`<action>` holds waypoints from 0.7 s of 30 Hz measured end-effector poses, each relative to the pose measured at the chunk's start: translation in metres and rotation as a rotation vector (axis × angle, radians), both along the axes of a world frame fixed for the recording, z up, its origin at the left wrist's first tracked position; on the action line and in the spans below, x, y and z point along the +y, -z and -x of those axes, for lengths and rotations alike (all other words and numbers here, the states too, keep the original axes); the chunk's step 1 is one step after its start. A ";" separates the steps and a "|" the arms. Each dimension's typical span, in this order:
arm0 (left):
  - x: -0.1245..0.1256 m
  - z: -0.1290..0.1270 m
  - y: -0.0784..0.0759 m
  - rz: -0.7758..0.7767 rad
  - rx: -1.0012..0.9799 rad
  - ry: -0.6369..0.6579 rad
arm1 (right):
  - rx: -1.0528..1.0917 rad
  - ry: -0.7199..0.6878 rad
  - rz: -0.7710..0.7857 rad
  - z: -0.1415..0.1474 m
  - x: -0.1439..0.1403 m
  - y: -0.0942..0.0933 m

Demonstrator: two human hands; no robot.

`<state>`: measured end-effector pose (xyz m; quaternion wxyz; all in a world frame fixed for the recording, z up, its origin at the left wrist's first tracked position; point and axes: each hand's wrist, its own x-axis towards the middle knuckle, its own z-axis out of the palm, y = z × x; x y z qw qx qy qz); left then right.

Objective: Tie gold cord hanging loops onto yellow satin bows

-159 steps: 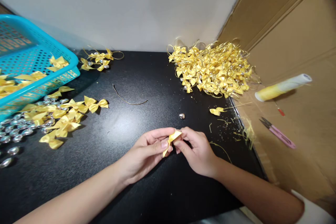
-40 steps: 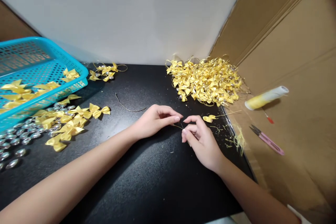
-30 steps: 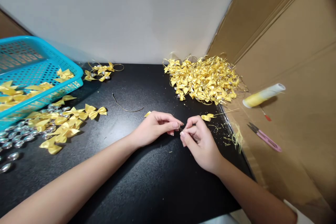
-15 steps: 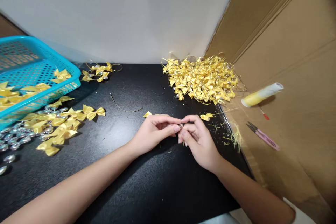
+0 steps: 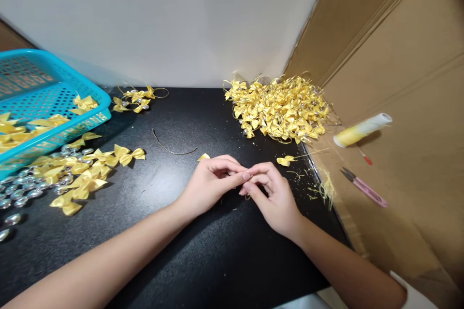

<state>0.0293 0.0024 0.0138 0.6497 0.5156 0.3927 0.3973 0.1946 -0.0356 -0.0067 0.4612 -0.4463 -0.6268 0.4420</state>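
Note:
My left hand and my right hand meet fingertip to fingertip low over the black table. Both pinch something tiny that the fingers hide. A short loop of thin gold thread hangs just under my right fingers. The tip of a yellow ribbon bow pokes out behind my left hand, and I cannot tell whether that hand holds it or it lies on the table.
A blue basket with bows stands at the left, with loose yellow bows and silver beads before it. A big pile of bows sits at the back right. A thread spool and pink snips lie on cardboard.
My hands went from folding a yellow bow to pinching thread on the table. A silver bead seen between the fingertips half a second ago is now hidden as my fingers closed together.

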 end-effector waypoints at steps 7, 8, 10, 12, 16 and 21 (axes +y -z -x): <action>-0.004 -0.003 -0.002 -0.008 0.024 -0.050 | 0.000 0.074 -0.042 0.003 0.000 0.006; -0.004 -0.003 -0.002 0.000 0.012 -0.044 | 0.002 0.083 -0.037 0.004 0.000 0.007; -0.004 -0.005 -0.002 0.023 -0.013 -0.034 | 0.007 0.089 -0.026 0.004 0.000 0.008; -0.005 -0.006 -0.002 0.048 -0.032 -0.034 | 0.010 0.080 -0.023 0.004 0.000 0.008; -0.006 -0.006 0.000 0.084 -0.023 -0.037 | 0.003 0.079 -0.046 0.004 0.000 0.008; -0.006 -0.003 -0.002 0.121 0.033 -0.015 | -0.029 0.072 -0.081 0.004 0.001 0.009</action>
